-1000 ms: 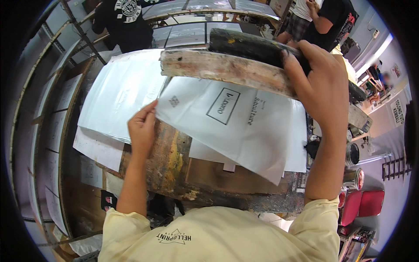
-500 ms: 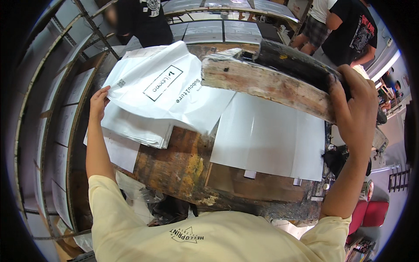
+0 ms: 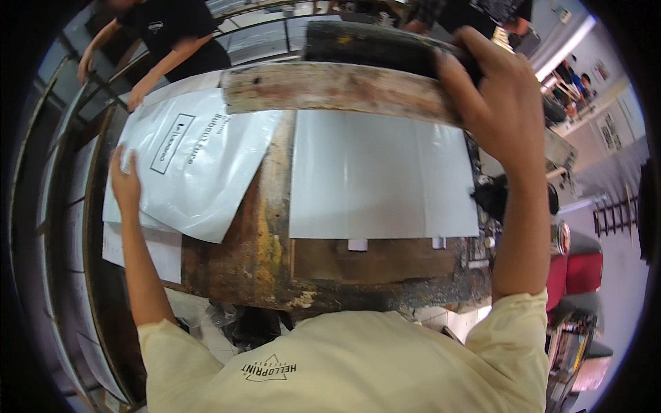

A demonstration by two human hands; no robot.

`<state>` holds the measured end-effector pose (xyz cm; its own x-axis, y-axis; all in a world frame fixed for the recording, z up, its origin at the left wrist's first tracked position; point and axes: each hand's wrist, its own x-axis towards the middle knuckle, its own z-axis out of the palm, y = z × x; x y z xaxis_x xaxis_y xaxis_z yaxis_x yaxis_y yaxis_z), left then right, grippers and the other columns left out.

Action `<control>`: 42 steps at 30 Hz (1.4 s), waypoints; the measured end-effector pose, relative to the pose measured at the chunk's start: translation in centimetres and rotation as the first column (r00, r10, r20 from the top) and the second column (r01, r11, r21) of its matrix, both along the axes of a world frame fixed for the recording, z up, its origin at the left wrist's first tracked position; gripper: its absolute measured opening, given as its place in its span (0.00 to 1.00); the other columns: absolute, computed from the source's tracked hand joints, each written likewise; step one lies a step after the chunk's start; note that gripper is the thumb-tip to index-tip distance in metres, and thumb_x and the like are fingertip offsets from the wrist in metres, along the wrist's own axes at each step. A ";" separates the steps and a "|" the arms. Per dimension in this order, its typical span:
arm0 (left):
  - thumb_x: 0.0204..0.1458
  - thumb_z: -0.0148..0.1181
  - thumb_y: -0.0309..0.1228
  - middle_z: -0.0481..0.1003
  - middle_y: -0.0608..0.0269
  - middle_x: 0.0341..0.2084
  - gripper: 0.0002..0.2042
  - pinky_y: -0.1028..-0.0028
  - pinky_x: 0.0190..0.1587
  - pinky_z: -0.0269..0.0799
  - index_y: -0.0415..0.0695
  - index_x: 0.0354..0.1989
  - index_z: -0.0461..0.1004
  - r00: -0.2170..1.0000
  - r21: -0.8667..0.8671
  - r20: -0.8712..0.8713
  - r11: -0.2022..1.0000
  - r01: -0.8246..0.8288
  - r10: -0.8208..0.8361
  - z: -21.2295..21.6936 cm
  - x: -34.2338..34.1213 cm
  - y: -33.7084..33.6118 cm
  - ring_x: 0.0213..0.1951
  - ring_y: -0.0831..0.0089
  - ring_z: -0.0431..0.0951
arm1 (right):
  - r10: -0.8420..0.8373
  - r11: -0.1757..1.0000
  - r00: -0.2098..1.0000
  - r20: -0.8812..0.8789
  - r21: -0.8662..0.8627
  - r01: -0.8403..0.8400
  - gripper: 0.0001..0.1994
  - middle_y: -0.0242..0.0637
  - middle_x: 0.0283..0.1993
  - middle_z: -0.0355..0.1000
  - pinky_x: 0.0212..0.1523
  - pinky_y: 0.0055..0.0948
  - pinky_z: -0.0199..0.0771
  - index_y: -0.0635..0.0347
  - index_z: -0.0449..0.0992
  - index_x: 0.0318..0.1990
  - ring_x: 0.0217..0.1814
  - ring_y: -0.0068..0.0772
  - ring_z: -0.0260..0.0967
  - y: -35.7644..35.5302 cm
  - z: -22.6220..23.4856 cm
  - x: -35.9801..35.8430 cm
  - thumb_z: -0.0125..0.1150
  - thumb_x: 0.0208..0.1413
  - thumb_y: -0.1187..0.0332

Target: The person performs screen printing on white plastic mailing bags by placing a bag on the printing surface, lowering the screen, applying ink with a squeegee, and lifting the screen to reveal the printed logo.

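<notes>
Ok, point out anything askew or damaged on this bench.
The printed white bag under the left hand lies skewed on its stack, hanging past the bench's left side. The plain white bag lies square. The bench top is stained and crusted, and the wooden frame in the right hand has worn, flaked paint.

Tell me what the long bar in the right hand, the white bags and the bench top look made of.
The long bar looks like worn wood: pale, chipped, stained, with a dark blade edge that may be rubber. The right hand grips its end. The printed bag under the left hand and the blank bag look like glossy plastic film, creased and shiny. The bench top looks like ink-crusted wood.
</notes>
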<state>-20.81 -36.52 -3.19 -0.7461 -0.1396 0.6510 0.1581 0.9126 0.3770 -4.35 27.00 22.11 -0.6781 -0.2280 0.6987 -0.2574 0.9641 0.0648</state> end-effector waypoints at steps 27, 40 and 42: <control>0.21 0.89 0.55 0.70 0.60 0.41 0.54 0.57 0.56 0.65 0.43 0.64 0.79 0.767 0.196 0.523 0.928 0.317 -0.372 -7.9 24.0 30.8 0.48 0.56 0.68 | 0.148 0.988 0.825 0.545 -0.122 -0.097 0.25 0.38 0.44 0.73 0.51 0.42 0.80 0.58 0.80 0.54 0.48 0.44 0.73 0.3 -27.0 10.0 0.78 0.51 0.58; 0.17 0.90 0.54 0.69 0.60 0.41 0.58 0.58 0.54 0.65 0.41 0.66 0.77 0.739 0.228 0.540 0.916 0.331 -0.402 -6.9 23.7 30.8 0.47 0.58 0.68 | 0.073 0.996 0.940 0.334 0.016 -0.083 0.16 0.35 0.41 0.74 0.43 0.44 0.81 0.51 0.81 0.45 0.47 0.44 0.76 8.1 -29.3 -16.1 0.73 0.57 0.53; 0.17 0.90 0.53 0.69 0.60 0.42 0.58 0.58 0.54 0.66 0.41 0.66 0.78 0.750 0.234 0.527 0.917 0.324 -0.399 -6.7 23.6 30.9 0.48 0.58 0.68 | 0.077 0.996 0.891 0.447 0.005 -0.088 0.18 0.39 0.41 0.77 0.44 0.49 0.79 0.53 0.81 0.45 0.48 0.49 0.78 8.8 -27.7 -18.6 0.67 0.63 0.48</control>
<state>2.83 -5.66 -9.92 -0.9803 0.1668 0.1057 0.1965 0.7715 0.6051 -22.96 35.77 -5.63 -0.8952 -0.3093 0.3209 -0.3429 0.9379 -0.0526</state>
